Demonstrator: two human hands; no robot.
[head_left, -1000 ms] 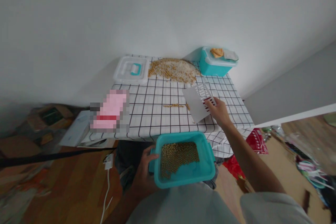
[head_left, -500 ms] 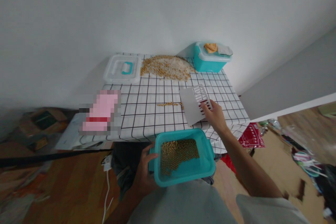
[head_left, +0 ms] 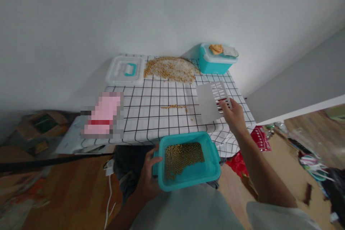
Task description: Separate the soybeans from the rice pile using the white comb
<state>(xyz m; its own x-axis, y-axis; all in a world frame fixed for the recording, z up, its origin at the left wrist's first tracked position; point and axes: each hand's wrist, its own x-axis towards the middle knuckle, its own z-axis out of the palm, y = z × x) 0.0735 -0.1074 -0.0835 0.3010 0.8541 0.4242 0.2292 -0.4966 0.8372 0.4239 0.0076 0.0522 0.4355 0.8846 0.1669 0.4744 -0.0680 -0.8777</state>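
Teal tub (head_left: 201, 173) sits in left grip (head_left: 148, 171), right grip (head_left: 234, 115) closed on slotted sheet (head_left: 207, 102)

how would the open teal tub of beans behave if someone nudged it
The teal tub would probably keep its shape, since its walls look like rigid plastic. It may feel heavier toward the left hand, as the beans lie mostly on that side. A sharp nudge could send loose beans sliding over the bare floor, maybe out, since no lid covers it.
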